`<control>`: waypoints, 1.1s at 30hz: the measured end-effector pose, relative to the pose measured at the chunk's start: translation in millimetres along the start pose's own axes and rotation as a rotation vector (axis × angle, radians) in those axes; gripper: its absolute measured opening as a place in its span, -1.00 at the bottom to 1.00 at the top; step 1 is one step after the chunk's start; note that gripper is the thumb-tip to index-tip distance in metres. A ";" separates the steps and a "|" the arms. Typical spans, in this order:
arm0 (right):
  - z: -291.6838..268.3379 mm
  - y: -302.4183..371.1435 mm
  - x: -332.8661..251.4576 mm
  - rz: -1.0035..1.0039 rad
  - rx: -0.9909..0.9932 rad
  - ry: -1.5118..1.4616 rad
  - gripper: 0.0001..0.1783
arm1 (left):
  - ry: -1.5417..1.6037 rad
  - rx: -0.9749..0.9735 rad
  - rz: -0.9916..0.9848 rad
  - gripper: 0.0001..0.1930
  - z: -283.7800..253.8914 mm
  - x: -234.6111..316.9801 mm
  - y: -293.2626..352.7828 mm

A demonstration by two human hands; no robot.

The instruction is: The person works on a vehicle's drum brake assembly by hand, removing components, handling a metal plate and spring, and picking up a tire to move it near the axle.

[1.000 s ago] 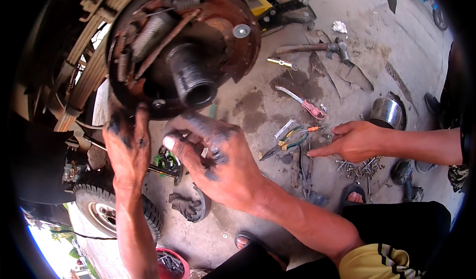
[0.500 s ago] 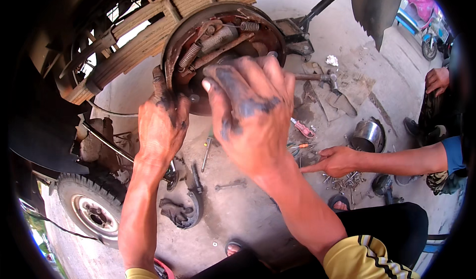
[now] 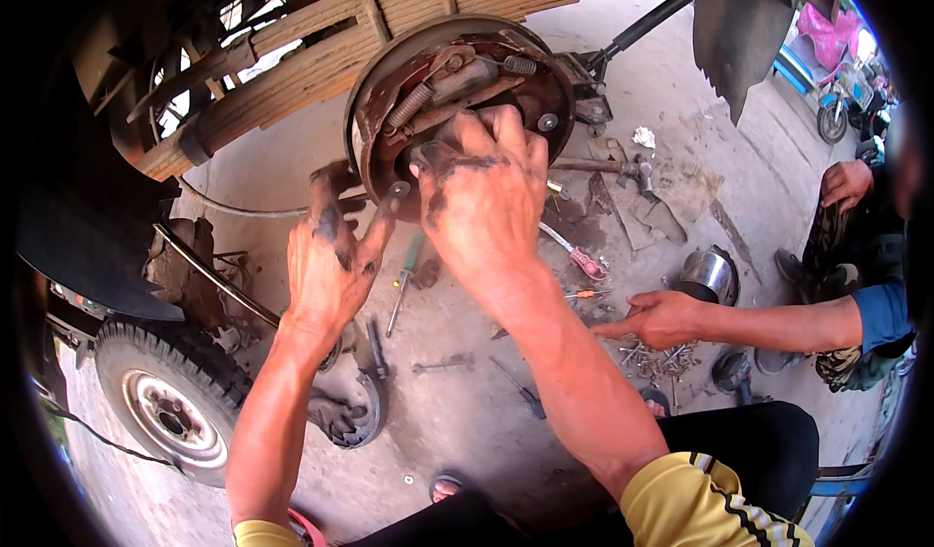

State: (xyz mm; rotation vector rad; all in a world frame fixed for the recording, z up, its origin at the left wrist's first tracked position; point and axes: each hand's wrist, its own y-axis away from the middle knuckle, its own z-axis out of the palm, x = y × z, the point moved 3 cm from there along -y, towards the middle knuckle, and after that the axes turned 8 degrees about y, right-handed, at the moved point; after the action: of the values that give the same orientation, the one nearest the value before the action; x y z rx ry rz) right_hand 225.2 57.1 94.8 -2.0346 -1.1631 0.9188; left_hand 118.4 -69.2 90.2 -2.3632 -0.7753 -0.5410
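Note:
A rusty drum brake assembly, with coil springs and curved shoes, hangs uncovered below the vehicle. My left hand, black with grease, grips the lower left edge of its round backing plate. Its fingers reach behind the rim, and the thumb lies in front by a small round metal cap. My right hand is bent into the lower middle of the brake, fingers curled. Whatever these fingers hold is hidden by the hand. A second round cap shows on the brake's right side.
Leaf springs run above. A hammer, a screwdriver, a brake shoe, a metal cup and loose bolts lie on the ground. Another person's hand extends from the right. A wheel stands left.
My right hand has moved from in front of the brake to inside its lower middle. The left hand stays at the plate's edge. The whole view has shifted slightly.

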 end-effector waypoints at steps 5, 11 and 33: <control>-3.2 12.1 -5.6 -0.092 0.011 0.069 -0.80 | 0.276 -0.155 -0.157 -0.63 0.5 -20.5 11.0; 4.6 49.4 -25.1 -0.007 0.065 -0.276 -0.74 | 1.059 -0.157 -0.350 -0.62 18.3 -73.4 -34.4; 44.0 50.4 -33.9 0.079 -0.101 -0.255 -0.70 | 0.282 -0.684 0.017 -0.47 44.1 -100.0 -102.4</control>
State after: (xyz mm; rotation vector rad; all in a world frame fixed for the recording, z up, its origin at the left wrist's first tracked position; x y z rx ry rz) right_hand 200.6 12.9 39.5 -2.1014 -1.2929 1.2090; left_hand -13.1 -13.5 45.5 -2.7939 -0.4832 -1.2613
